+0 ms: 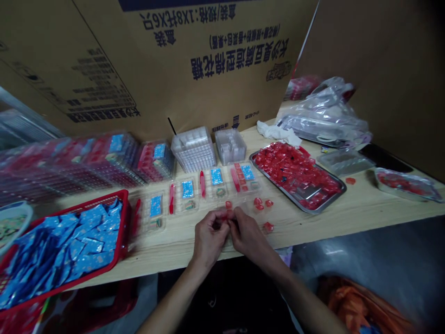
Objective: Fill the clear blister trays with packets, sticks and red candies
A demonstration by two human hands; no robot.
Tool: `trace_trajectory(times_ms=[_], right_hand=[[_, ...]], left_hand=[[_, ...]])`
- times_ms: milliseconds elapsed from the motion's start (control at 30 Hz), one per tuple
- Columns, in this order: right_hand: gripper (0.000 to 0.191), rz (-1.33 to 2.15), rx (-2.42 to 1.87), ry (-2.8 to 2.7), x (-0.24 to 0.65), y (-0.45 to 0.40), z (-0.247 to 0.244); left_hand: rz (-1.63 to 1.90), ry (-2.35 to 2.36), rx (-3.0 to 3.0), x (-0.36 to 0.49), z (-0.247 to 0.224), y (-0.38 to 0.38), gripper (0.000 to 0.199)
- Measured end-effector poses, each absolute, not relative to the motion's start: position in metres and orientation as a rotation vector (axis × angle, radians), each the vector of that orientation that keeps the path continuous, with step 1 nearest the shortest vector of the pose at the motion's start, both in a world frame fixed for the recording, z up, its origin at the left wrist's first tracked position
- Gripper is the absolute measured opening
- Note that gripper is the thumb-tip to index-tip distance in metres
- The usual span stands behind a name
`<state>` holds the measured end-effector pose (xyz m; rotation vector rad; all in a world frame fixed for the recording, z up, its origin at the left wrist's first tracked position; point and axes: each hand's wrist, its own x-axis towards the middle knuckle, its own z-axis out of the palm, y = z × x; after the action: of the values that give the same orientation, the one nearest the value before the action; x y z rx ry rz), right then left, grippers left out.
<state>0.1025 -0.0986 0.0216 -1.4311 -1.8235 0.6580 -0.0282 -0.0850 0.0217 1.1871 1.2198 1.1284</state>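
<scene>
My left hand (211, 235) and my right hand (246, 232) meet at the table's front edge, fingertips pinched together around a small red piece that is mostly hidden. Just beyond the fingertips lies another red piece (228, 204). Loose red pieces (258, 203) rest to the right of my right hand. Farther back, a clear tray (255, 185) holds a blue packet (248, 172), a red stick and a row of red pieces. Similar clear trays to its left hold a blue packet (187, 189), a red stick (171, 198) and a small greenish packet each.
A metal tray (342, 189) of red pieces stands right of my hands. At left is a red basket (124, 227) of blue packets. Stacked filled trays (156, 162), clear tray stacks (193, 150) and a large cardboard box (167, 88) line the back. Plastic bags (327, 111) lie back right.
</scene>
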Motion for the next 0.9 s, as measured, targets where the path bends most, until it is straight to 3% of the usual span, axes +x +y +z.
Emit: trace_trajectory(times_ms=[200, 333, 433, 533, 633, 900], right_hand=[[0.01, 0.611, -1.537, -1.788, 0.108, -0.093, 0.026], [0.003, 1.09, -1.368, -1.647, 0.119, -0.085, 0.027], [0.013, 1.336, -1.263, -1.509, 0.125, -0.084, 0.023], [0.021, 1.22, -1.348, -1.424, 0.132, -0.085, 0.015], [0.02, 1.104, -1.451, -1.431, 0.136, -0.086, 0.007], [0.027, 0.928, -1.577, -1.629, 0.131, -0.087, 0.01]], left_hand=[[1.07, 1.049, 1.102, -0.039, 0.027, -0.081, 0.021], [0.975, 0.918, 0.98, -0.052, 0.029, -0.075, 0.028], [1.022, 1.008, 1.148, -0.06, 0.027, -0.074, 0.026], [1.061, 1.083, 1.523, -0.062, 0.022, -0.078, 0.017], [1.021, 1.032, 1.777, -0.055, 0.016, -0.084, 0.021], [0.991, 0.846, 1.989, -0.046, -0.004, -0.08, 0.024]])
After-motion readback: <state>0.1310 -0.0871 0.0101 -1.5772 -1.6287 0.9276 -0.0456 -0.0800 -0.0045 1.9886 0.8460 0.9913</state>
